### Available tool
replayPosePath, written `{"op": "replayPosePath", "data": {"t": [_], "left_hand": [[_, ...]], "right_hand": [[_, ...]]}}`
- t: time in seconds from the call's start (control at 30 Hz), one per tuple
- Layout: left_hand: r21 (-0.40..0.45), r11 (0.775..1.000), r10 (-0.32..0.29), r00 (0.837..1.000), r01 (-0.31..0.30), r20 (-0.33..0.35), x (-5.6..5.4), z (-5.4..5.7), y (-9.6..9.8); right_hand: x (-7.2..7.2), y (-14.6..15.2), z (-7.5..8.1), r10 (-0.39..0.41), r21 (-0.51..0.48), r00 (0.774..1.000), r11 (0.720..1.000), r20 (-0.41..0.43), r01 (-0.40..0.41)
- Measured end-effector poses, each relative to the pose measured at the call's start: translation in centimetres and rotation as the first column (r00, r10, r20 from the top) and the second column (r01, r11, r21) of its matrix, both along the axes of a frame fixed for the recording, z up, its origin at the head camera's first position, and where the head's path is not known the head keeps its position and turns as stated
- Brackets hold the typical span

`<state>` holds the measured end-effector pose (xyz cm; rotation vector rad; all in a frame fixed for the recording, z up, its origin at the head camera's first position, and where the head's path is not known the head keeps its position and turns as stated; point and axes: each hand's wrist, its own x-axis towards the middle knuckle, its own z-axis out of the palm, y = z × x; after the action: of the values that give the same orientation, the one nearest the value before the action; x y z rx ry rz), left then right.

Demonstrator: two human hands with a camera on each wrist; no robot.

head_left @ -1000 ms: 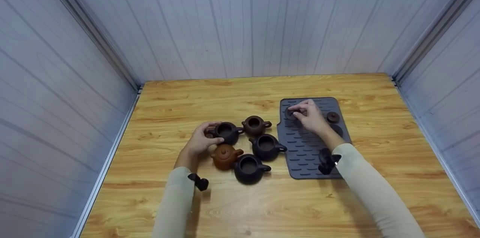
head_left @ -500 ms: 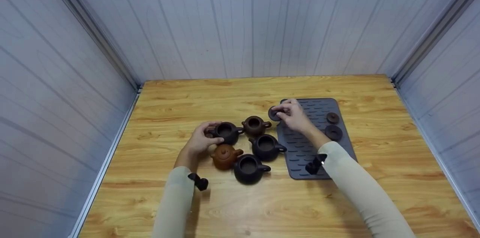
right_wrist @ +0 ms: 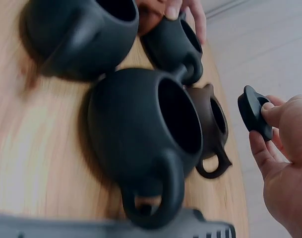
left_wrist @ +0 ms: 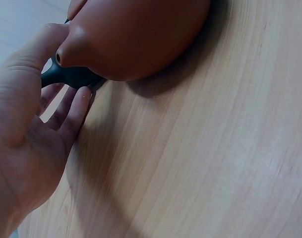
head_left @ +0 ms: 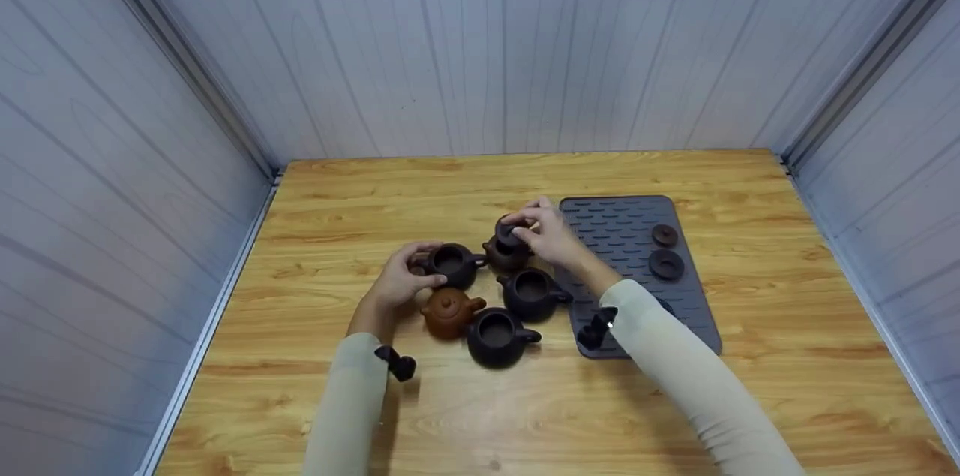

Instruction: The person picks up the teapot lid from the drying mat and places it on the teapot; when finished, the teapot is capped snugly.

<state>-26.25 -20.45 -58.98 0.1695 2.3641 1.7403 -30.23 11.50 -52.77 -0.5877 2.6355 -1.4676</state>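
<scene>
The right hand (head_left: 551,236) pinches a black lid (right_wrist: 252,111) between thumb and fingers, holding it in the air over the far side of a small brown teapot (head_left: 507,258), whose mouth stands open. The left hand (head_left: 405,277) grips a black teapot (head_left: 455,281) to the left of it, thumb on the near side and fingers on the far side, around the spout.

Just nearer sits a lidded reddish-brown teapot (head_left: 448,317); to its right are a lidless larger pot (head_left: 496,357) and, farther back, another lidless dark pot (head_left: 532,311). On the grey mat (head_left: 615,224) at right lie a brown lid (head_left: 664,236) and, nearer, a dark lid (head_left: 667,266); a dark shape beside the right sleeve (head_left: 675,352) may be another lid, mostly hidden.
</scene>
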Motion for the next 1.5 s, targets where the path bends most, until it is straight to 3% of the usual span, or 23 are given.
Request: {"op": "replayPosePath", "data": {"t": [0.47, 0.83, 1.3, 1.43, 1.5], "left_hand": [[0.008, 1.0, 0.006, 1.0, -0.006, -0.006, 0.1, 0.2, 0.2], [-0.004, 1.0, 0.001, 1.0, -0.001, 0.009, 0.1, 0.2, 0.3], [0.019, 0.998, 0.058, 0.998, -0.059, 0.029, 0.1, -0.2, 0.5], [0.016, 0.998, 0.058, 0.998, -0.058, 0.023, 0.1, -0.1, 0.5], [0.011, 0.998, 0.055, 0.998, -0.055, 0.022, 0.1, -0.1, 0.5]], "right_hand": [[0.8, -4.8, 0.2, 0.091, -0.017, 0.995, 0.996, -0.027, -0.092], [1.1, -6.8, 0.1, 0.123, -0.018, 0.992, 0.992, 0.016, -0.123], [1.8, -8.9, -2.0, 0.063, -0.056, 0.993, 0.997, 0.1, -0.057], [1.7, -9.1, -2.6, 0.051, -0.059, 0.995, 0.997, 0.087, -0.046], [1.3, -9.0, -3.7, 0.055, -0.067, 0.997, 0.996, 0.053, -0.051]]}}
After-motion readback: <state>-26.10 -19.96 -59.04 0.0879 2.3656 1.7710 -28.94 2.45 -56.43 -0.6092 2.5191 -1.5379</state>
